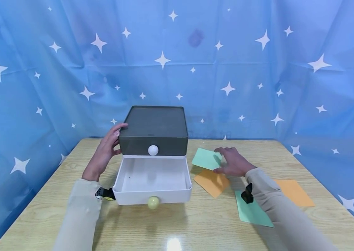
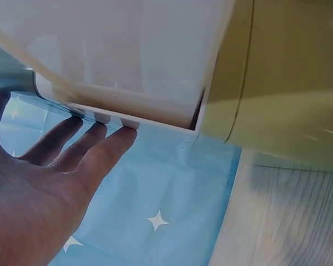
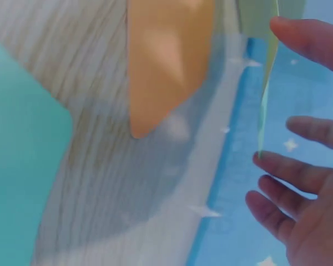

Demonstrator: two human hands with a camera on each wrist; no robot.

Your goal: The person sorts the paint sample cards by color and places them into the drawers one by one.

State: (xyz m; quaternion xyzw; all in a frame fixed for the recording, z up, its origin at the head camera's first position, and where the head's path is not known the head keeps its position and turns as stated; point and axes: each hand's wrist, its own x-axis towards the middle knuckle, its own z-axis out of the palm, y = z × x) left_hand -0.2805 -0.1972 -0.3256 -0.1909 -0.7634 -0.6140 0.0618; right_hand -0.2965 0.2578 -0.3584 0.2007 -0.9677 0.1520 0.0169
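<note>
A small drawer box (image 1: 159,122) with a dark grey top stands on the table, its lower white drawer (image 1: 152,198) pulled out with nothing visible inside. My left hand (image 1: 103,153) rests its fingertips against the box's left side; in the left wrist view the left hand (image 2: 55,177) has its fingers extended to the surface. To the right of the box, my right hand (image 1: 235,163) holds a mint-green card (image 1: 206,158) tilted above the table. In the right wrist view this green card (image 3: 264,111) appears edge-on between the thumb and a fingertip.
An orange card (image 1: 211,184) lies beneath the held one. Another green card (image 1: 252,211) and another orange card (image 1: 294,193) lie farther right, partly behind the right forearm. A blue curtain (image 1: 243,69) with white stars hangs behind the wooden table (image 1: 133,233).
</note>
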